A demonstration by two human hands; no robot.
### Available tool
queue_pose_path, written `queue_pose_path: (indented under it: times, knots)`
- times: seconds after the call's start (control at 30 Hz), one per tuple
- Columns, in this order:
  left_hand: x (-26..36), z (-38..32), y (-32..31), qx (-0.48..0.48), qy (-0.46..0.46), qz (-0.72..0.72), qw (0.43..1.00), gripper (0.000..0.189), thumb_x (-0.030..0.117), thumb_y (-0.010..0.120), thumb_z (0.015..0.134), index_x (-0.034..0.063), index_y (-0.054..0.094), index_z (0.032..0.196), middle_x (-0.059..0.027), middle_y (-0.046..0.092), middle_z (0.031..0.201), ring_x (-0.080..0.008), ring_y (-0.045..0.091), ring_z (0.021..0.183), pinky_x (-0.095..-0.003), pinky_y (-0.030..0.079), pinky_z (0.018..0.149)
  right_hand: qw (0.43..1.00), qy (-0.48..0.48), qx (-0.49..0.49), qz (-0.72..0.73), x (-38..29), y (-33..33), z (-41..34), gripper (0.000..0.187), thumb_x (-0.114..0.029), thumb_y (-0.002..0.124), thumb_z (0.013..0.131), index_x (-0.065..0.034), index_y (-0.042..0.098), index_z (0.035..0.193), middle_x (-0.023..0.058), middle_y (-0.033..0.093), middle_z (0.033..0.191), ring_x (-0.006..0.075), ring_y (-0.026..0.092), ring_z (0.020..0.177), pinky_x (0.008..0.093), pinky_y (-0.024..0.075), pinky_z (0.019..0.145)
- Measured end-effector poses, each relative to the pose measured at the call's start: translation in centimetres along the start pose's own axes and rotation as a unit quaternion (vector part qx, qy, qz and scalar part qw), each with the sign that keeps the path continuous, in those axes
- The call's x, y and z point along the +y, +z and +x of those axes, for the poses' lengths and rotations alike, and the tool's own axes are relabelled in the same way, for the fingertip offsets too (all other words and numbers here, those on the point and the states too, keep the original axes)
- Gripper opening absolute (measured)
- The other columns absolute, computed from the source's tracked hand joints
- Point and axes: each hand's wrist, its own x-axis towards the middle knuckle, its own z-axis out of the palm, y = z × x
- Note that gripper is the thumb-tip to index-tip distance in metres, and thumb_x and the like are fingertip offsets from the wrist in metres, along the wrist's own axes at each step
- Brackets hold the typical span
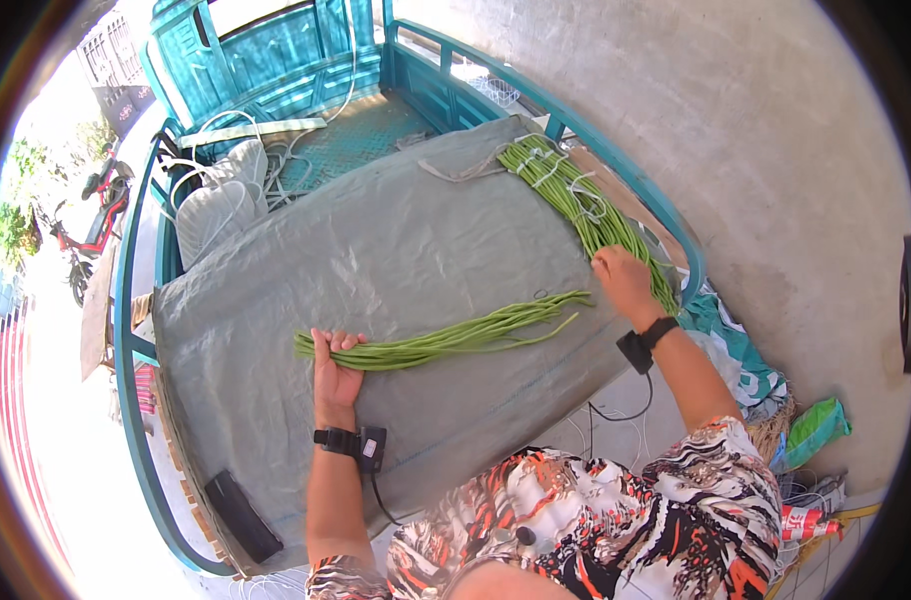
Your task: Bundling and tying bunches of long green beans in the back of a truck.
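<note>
My left hand [337, 381] is closed around one end of a loose bunch of yardlong beans [448, 341]. The bunch lies across a grey tarpaulin [395, 247], its other end fanning out toward the right. My right hand [625, 280] is at the lower left side of a thick pile of yardlong beans [609, 225] bound with white ties [587, 201]. Its fingers are bent together, and whether they pinch anything is hidden. A small thin loop [540, 294] rests on the tarpaulin just above the loose beans' right end.
A teal metal cargo bed [418, 67] with side rails surrounds the covered surface. White cords [275, 169] and a pale bag [219, 202] sit at its far left. A dark strip [243, 516] lies near left. Plastic bags [740, 360] are heaped at right.
</note>
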Motion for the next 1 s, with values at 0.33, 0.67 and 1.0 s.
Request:
queue_pose_path:
  times: [0.33, 0.67, 1.0]
  knots:
    - [0.2, -0.7, 0.9, 0.007, -0.029, -0.005, 1.000, 0.029, 0.037, 0.044, 0.096, 0.0124, 0.050, 0.082, 0.0018, 0.042, 0.069, -0.0139, 0.047, 0.071, -0.0377, 0.041, 0.091, 0.983, 0.148, 0.027, -0.104, 5.4, 5.0, 8.7, 0.019, -0.017, 0.062, 0.079, -0.0114, 0.059, 0.097, 0.0107, 0.058, 0.097, 0.0324, 0.058, 0.092, 0.0472, 0.0464, 0.073]
    - [0.6, -0.8, 0.6, 0.001, -0.051, -0.001, 0.999, 0.027, 0.036, 0.046, 0.096, 0.0127, 0.050, 0.082, 0.0019, 0.043, 0.068, -0.0142, 0.048, 0.071, -0.0379, 0.041, 0.092, 0.978, 0.145, -0.008, -0.149, 7.7, 5.7, 9.3, 0.010, -0.020, 0.059, 0.082, -0.0146, 0.060, 0.090, 0.0113, 0.059, 0.093, 0.0328, 0.059, 0.086, 0.0476, 0.0457, 0.070]
    - [0.7, -1.2, 0.8, 0.018, -0.046, 0.014, 0.999, 0.028, 0.036, 0.046, 0.096, 0.0125, 0.049, 0.080, 0.0020, 0.043, 0.068, -0.0146, 0.047, 0.070, -0.0378, 0.041, 0.090, 0.998, 0.034, 0.016, -0.045, 6.0, 6.8, 9.5, 0.015, -0.026, 0.063, 0.080, -0.0120, 0.063, 0.075, 0.0102, 0.059, 0.085, 0.0319, 0.058, 0.078, 0.0464, 0.0434, 0.067]
